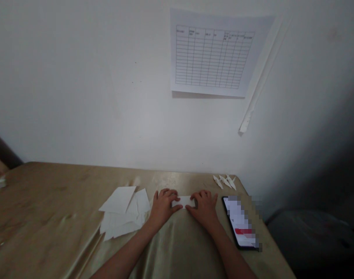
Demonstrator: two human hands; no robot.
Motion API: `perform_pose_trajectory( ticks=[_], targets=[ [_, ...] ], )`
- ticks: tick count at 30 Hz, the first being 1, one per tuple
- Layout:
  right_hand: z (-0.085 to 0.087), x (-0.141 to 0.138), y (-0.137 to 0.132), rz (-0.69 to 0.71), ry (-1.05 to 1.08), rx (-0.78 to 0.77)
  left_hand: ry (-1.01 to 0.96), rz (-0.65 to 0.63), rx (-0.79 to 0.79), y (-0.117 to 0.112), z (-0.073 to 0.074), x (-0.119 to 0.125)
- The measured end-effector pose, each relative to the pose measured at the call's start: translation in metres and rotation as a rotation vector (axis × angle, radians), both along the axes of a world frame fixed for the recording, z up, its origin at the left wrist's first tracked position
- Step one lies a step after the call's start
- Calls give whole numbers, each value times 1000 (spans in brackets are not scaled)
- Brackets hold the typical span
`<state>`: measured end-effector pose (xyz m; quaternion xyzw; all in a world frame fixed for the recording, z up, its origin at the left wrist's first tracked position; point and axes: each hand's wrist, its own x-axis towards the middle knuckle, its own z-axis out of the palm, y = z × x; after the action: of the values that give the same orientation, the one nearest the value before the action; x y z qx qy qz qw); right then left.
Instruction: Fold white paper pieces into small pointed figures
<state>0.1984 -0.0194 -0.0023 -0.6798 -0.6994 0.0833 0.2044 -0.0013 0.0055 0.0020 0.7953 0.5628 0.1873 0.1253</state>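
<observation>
A small white paper rectangle [184, 201], seemingly folded, lies on the tabletop between my two hands. My left hand [163, 203] grips its left end, with the thumb at the near edge and the fingertips at the far edge. On the opposite end, my right hand [205, 204] grips in the same way. To the left of my left hand is a loose pile of white paper sheets [121, 213]. Beyond my right hand, near the table's far right corner, several small folded paper pieces [225, 182] with pointed ends lie side by side.
A phone [239, 223] with a lit screen, partly blurred out, lies right of my right forearm. The table [57, 209] has a wrinkled brownish cover and meets a white wall. A printed grid sheet [212, 54] and a white strip [261, 83] are on the wall.
</observation>
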Motion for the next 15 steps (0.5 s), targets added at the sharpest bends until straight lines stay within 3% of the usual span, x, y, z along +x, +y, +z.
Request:
perform_pose_trajectory(
  ticks=[15],
  targets=[
    [-2,-5,11,-87,50,-155,49,29,-13,-2,1,5]
  ],
)
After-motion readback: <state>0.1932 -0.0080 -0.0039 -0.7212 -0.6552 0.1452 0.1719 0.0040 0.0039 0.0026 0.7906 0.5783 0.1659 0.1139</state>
